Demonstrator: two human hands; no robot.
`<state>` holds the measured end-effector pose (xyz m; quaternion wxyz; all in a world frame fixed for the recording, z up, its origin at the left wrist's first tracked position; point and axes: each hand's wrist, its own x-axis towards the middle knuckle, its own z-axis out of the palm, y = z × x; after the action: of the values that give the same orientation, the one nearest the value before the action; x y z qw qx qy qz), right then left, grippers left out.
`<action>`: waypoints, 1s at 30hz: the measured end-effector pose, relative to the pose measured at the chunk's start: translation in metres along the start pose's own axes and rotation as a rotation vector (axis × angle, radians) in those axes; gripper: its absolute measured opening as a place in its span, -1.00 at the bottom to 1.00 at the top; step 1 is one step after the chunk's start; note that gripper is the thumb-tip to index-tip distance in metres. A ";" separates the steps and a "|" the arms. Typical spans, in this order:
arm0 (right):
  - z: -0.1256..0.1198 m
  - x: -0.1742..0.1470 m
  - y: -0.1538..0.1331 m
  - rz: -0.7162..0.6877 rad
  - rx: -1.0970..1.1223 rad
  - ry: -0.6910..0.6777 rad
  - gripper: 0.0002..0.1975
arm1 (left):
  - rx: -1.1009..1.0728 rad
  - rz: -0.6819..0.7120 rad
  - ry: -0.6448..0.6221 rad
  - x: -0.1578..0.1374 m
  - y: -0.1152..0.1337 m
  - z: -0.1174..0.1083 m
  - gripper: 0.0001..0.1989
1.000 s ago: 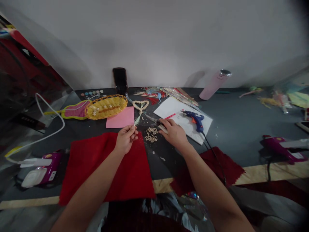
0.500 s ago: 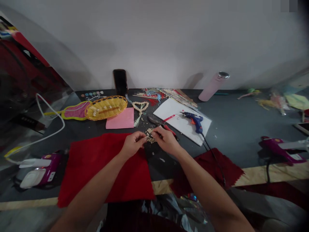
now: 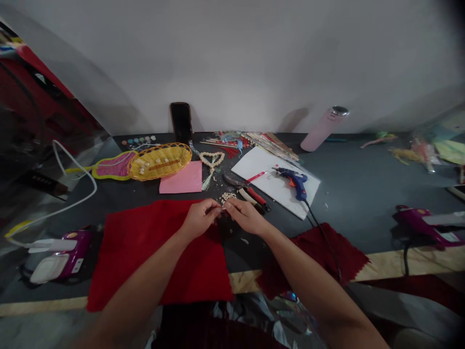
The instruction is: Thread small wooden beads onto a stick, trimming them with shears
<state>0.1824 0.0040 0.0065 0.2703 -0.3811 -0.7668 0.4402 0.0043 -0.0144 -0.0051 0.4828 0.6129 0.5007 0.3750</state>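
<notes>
My left hand (image 3: 202,217) is closed in a pinch over the right edge of the red cloth (image 3: 145,247). Its fingertips meet those of my right hand (image 3: 245,214), which is also pinched. A tiny pale piece shows between the fingertips, but its exact kind is too small to tell. Just beyond them lies a little heap of pale, chip-like pieces (image 3: 227,196), partly hidden by my fingers. Right of the heap rests a pair of cutting pliers (image 3: 257,196) with red and pale handle parts. A beaded loop with a tassel (image 3: 212,159) lies farther back.
A blue glue gun (image 3: 297,184) rests on a white board (image 3: 254,165), its cord running toward me. On the left are a yellow woven basket (image 3: 160,162), a pink pad (image 3: 181,184) and a phone (image 3: 180,121). Purple devices stand at both sides; a pink bottle (image 3: 323,128) leans behind.
My right hand has come down and left from above the heap to meet my left fingertips. More of the pliers' handles now shows. My left hand has barely moved.
</notes>
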 end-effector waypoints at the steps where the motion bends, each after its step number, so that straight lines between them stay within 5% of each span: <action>1: 0.000 0.000 0.000 0.012 0.010 -0.007 -0.66 | 0.012 0.004 0.000 0.000 0.000 0.000 -0.82; 13: 0.007 -0.001 0.002 -0.078 0.004 -0.008 -0.72 | -0.010 -0.087 -0.216 -0.001 -0.001 -0.002 -0.79; 22: 0.008 0.003 0.006 0.054 0.327 -0.073 -0.65 | 0.006 0.021 -0.129 -0.003 0.002 0.001 -0.76; 30: 0.001 0.000 0.007 0.084 0.226 -0.148 -0.58 | 0.018 0.003 -0.161 -0.003 0.004 0.000 -0.77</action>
<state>0.1840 0.0063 0.0002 0.2354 -0.3465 -0.7135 0.5617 0.0044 -0.0171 -0.0011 0.5154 0.6462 0.4625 0.3206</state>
